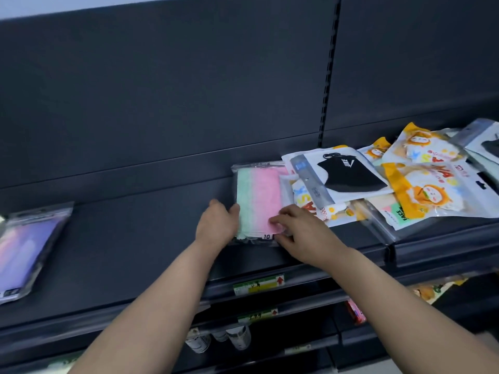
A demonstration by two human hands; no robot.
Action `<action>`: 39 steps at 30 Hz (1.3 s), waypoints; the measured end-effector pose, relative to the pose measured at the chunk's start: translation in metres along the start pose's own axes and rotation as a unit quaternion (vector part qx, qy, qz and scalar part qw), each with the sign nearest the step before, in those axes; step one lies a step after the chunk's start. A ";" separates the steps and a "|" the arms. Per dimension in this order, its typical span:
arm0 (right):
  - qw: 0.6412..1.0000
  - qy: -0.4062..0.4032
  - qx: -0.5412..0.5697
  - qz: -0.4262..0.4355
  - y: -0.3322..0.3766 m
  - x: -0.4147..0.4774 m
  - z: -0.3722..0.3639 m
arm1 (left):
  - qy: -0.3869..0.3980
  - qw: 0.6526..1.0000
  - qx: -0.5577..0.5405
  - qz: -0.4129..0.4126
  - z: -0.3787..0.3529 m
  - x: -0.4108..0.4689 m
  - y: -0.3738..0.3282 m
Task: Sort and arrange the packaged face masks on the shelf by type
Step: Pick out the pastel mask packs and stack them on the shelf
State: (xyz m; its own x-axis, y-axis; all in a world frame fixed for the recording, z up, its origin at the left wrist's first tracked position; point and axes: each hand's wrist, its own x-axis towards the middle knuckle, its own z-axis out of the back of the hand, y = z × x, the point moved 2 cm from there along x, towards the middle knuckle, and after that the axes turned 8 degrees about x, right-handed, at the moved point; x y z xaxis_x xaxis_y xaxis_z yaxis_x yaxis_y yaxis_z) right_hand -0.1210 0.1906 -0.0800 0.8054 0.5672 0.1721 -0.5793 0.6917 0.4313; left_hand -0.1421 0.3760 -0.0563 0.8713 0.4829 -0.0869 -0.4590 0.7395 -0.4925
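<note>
Your two bare arms reach forward to a dark shelf (pixel 135 238). Between your hands lies the pastel pack (pixel 256 195), a clear bag of mint-green and pink masks. It lies flat near the middle of the shelf, with its far end towards the back panel.

Your left hand (pixel 218 222) holds the pack's left edge. The thumb lies on the green side, and the other fingers are curled and mostly hidden behind the hand. Your right hand (pixel 299 233) pinches the near right corner, with bent fingers on the pink top and the thumb against the front edge.

The pack's right side touches a loose, overlapping pile. Nearest in the pile is a black-mask pack (pixel 345 174). Beyond it are cartoon packs (pixel 426 193) with yellow borders, tilted at different angles.

Well apart at the far left, a purple pack (pixel 24 249) lies flat by itself.

A green and yellow price tag (pixel 259 284) sits on the shelf's front rail, just below your hands. Lower shelves show underneath, but they are too blurred to tell what is on them.
</note>
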 end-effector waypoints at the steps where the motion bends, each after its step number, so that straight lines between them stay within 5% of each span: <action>1: 1.000 0.009 0.013 -0.004 0.002 0.000 -0.002 | 0.024 0.996 -0.077 0.025 -0.001 -0.001 -0.002; 6: 0.993 -0.027 0.107 -0.039 0.012 0.005 0.004 | 0.064 0.951 -0.300 0.042 0.005 0.001 -0.001; 11: 0.999 -0.027 -0.018 -0.037 0.020 0.025 -0.004 | -0.076 0.979 -0.187 0.008 0.049 0.008 0.023; 15: 0.996 0.051 -0.061 -0.050 0.035 0.048 -0.022 | -0.056 0.990 -0.125 -0.043 0.061 0.016 0.040; 20: 0.946 0.047 -0.202 -0.249 0.023 0.060 -0.012 | -0.004 0.989 -0.131 -0.063 0.059 0.031 0.046; 27: 0.985 0.056 -0.038 -0.158 0.036 0.089 -0.027 | 0.033 0.987 -0.143 -0.073 0.068 0.052 0.056; 33: 0.995 -0.060 -0.007 -0.083 0.072 0.063 -0.032 | 0.046 0.979 -0.197 -0.038 0.086 0.074 0.080; 36: 0.985 -0.116 -0.017 -0.123 0.078 0.058 -0.039 | 0.085 0.977 -0.193 -0.034 0.091 0.074 0.084; 39: 0.979 -0.088 -0.008 -0.183 0.073 0.060 -0.054 | 0.097 0.974 -0.201 -0.038 0.095 0.074 0.085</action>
State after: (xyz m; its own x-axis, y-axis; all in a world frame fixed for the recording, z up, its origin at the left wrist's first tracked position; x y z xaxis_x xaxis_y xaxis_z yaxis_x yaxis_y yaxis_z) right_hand -0.1216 0.2999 -0.0862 0.9677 0.1960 0.1585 -0.2490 0.8419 0.4788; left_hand -0.1333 0.5197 -0.0224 0.9346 0.3071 -0.1795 -0.3203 0.5074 -0.8000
